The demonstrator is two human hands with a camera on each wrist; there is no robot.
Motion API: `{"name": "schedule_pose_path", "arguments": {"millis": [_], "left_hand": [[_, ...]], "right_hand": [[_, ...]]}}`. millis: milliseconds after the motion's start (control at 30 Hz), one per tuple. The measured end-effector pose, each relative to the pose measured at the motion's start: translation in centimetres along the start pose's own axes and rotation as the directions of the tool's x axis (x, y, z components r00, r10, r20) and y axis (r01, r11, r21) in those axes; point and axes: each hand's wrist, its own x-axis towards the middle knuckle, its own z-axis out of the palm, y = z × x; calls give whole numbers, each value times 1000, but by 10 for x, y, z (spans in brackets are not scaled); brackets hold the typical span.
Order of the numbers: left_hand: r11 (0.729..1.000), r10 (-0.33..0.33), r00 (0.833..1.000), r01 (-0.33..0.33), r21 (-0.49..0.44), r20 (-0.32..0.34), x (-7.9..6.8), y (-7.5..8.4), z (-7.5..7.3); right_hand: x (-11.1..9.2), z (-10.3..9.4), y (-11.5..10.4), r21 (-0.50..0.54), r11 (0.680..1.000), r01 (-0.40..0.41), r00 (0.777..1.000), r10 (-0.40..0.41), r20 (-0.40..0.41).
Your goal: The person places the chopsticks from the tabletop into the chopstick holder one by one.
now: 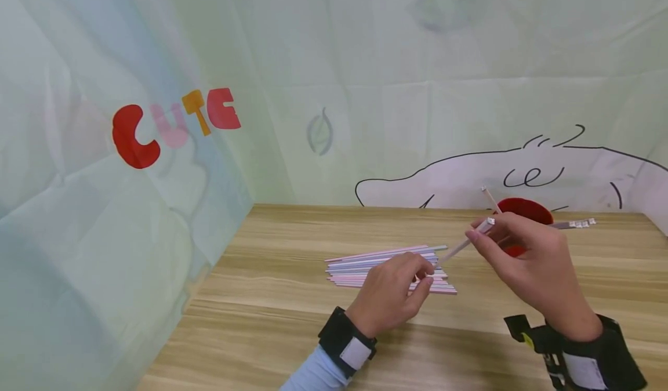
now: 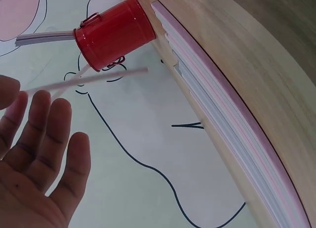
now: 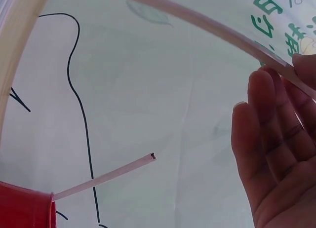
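Observation:
My right hand (image 1: 540, 269) pinches a thin pale pink pencil (image 1: 459, 248) near its upper end, between thumb and fingers. The pencil slants down to my left hand (image 1: 391, 295), whose thumb and forefinger pinch it lower down. In the left wrist view the far end of this pencil (image 2: 121, 74) is blunt and sticks out past the fingertips. Beneath the left hand, several pastel pink, lilac and blue pencils (image 1: 386, 257) lie side by side on the table. Behind the right hand stands a red bucket (image 2: 118, 33), partly hidden in the head view.
A bunch of grey-lilac pencils (image 2: 47, 38) leans out of one side of the bucket, and a single pink pencil (image 3: 108, 176) out of the other. The wood-grain table (image 1: 250, 298) meets a printed cloth backdrop (image 1: 334, 49) behind and at the left.

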Motion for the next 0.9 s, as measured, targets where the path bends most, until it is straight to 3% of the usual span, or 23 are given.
{"name": "schedule_pose_path", "arguments": {"millis": [267,600,900], "left_hand": [[999,-4,999,3,36,40,-1,0,2],[995,36,997,-42,86,62,-2,-3,6],[992,14,996,-25,123,92,-3,-4,8]], "right_hand": [[1,-3,-1,-20,1000,2,999,-3,-50],[3,-2,-1,10,1000,20,984,-17,-179],[3,-4,-2,-10,1000,-11,972,8,-236]]}}
